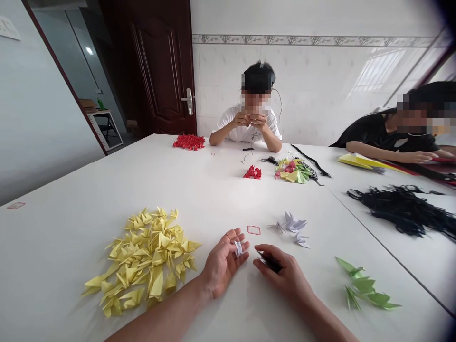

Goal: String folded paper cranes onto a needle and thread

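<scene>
Palm up over the white table, my left hand (226, 263) holds a small white-lavender folded paper crane (238, 249) against its curled fingers. Close by on the right, my right hand (283, 268) is closed around a slim black tool (270, 261); its pointed end shows between thumb and forefinger, but its kind is hard to make out. A gap separates the tool from the paper crane. Just beyond my right hand lie several lavender paper cranes (294, 223). Left of my left hand spreads a large pile of yellow paper cranes (149, 256).
Green paper cranes (366, 287) lie at the right. Farther back are black cords (402, 209), a mixed coloured paper pile (294, 171) and red paper cranes (188, 142). A person in white (245, 126) works opposite; another in black (384, 130) sits at right.
</scene>
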Demonstrator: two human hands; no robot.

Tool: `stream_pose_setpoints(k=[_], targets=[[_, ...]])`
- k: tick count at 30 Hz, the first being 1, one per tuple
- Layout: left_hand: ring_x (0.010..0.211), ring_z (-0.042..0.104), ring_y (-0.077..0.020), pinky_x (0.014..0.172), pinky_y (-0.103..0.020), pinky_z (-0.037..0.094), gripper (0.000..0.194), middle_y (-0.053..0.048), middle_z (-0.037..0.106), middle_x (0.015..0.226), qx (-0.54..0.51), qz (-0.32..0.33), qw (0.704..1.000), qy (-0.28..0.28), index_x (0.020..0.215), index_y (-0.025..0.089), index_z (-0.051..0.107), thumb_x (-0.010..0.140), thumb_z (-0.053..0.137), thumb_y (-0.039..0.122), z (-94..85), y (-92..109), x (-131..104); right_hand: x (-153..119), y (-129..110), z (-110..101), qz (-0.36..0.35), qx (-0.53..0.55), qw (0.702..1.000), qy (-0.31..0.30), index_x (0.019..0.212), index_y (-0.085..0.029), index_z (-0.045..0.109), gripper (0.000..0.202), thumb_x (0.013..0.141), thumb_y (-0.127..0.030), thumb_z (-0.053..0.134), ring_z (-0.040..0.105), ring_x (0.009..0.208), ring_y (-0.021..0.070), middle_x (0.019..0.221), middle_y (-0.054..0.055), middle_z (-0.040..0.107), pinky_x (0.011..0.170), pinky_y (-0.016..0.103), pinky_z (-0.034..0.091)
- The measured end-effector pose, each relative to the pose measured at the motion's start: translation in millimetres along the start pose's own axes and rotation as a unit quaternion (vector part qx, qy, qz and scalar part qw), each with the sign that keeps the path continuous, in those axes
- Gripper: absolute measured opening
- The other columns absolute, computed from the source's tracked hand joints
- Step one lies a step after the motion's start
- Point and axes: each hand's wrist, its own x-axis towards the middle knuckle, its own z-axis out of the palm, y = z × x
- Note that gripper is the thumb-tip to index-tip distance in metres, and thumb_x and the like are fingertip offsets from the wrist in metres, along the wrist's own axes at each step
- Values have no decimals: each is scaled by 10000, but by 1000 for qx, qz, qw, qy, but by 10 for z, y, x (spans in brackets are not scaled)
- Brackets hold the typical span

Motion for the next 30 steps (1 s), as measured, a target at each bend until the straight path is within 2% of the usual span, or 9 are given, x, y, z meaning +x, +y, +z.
stream_pose_setpoints(k=[2,4,9,11,15,19,25,30], targets=[[1078,545,-186,890,-285,464,390,-62,517,1187,30,-9,999,-6,1050,198,583,695,555,37,2,-16,-3,-11,-28,18,-15,3,1000,-19,977,-179,614,222,785,-275,556,616,698,158,794,34,679,639,259,500],[1021,558,-164,872,-272,464,390,-56,528,1183,66,-9,998,-20,1043,203,593,692,568,35,7,-34,-5,-17,-34,37,-25,8,999,-35,1003,-179,609,242,782,-265,562,620,704,157,820,39,682,640,256,500],[958,567,-159,889,-285,433,255,-60,610,1042,134,24,985,-103,985,172,625,732,653,172,18,-60,-20,-12,24,69,-21,15,999,-27,978,-181,620,211,794,-245,538,638,781,178,896,57,694,686,276,503],[905,582,-154,849,-270,441,223,-52,633,959,149,32,981,-117,934,162,634,719,681,199,23,-57,-26,-7,27,63,-19,19,999,-24,968,-179,622,207,790,-234,534,643,797,185,909,63,698,701,285,506],[751,602,-114,734,-229,465,233,-9,631,859,107,29,992,-61,871,173,626,664,732,179,31,-38,-21,-3,-45,12,-19,43,999,-17,970,-189,614,204,804,-279,535,644,790,186,911,60,704,709,291,513],[746,618,-99,776,-223,490,229,2,621,832,35,20,999,-13,827,168,620,641,747,127,25,-23,0,-10,-105,-43,-41,56,997,-45,1055,-191,601,268,838,-326,516,634,857,191,1003,70,688,746,294,506],[887,632,-141,766,-192,512,145,-2,612,822,13,11,1000,-12,772,159,622,684,736,175,26,-2,4,-14,-100,-65,-47,47,997,-49,1037,-176,609,266,857,-327,484,629,785,188,918,70,694,692,288,500],[895,620,-149,747,-205,515,136,-24,622,881,25,10,1000,-17,769,146,645,711,722,243,27,4,-4,-15,-100,-62,-52,43,996,-50,1019,-178,602,244,865,-313,471,611,764,176,883,57,683,683,278,483]])
